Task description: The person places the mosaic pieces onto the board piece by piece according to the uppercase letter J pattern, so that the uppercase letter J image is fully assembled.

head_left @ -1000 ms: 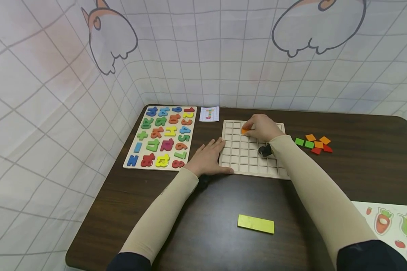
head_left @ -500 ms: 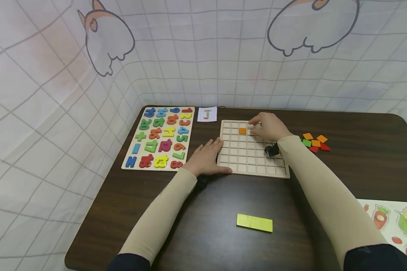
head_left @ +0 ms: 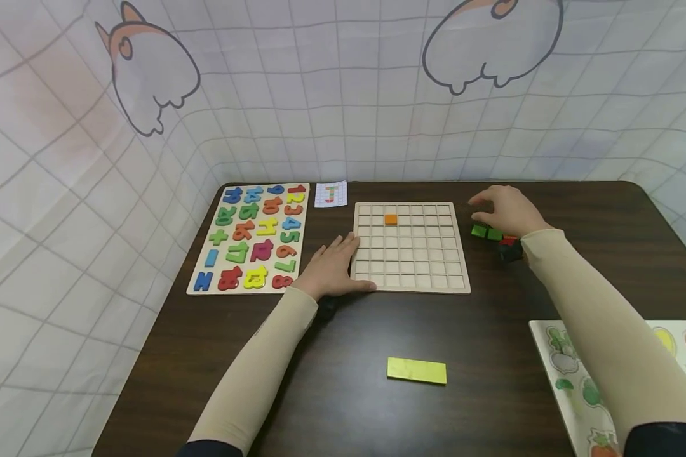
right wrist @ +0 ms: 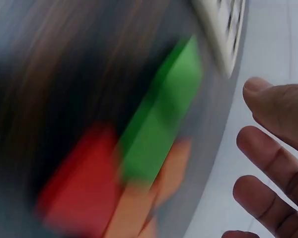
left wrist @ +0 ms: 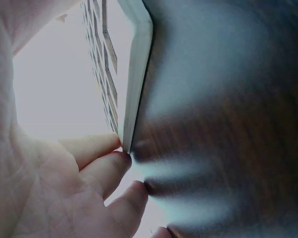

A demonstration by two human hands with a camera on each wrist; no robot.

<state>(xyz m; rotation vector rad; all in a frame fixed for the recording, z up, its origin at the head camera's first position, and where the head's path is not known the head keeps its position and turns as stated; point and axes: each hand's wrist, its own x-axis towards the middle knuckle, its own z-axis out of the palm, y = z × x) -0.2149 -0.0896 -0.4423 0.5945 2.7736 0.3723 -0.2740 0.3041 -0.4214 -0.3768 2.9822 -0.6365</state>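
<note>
A pale wooden grid board (head_left: 411, 261) lies on the dark table, with one orange square tile (head_left: 390, 219) set in a cell near its top left. My left hand (head_left: 330, 268) rests against the board's left edge, fingers extended and thumb along the lower corner; the left wrist view shows fingertips (left wrist: 123, 157) at the board's rim. My right hand (head_left: 510, 211) hovers over the loose tiles right of the board, fingers apart and holding nothing. Beneath it, green tiles (right wrist: 164, 114), a red tile (right wrist: 84, 183) and orange tiles (right wrist: 129, 210) show blurred in the right wrist view; the hand partly hides them from the head view.
A board of coloured numbers (head_left: 246, 241) lies to the left. Near the back edge is a small card (head_left: 331, 194) with a J-shaped figure. A yellow-green rectangular block (head_left: 416, 370) lies in front, and a vegetable picture board (head_left: 574, 374) sits at lower right under my right forearm.
My right hand has let go of the orange tile, leaving it on the grid board, and has moved right to the loose tiles. My left hand stays at the board's edge.
</note>
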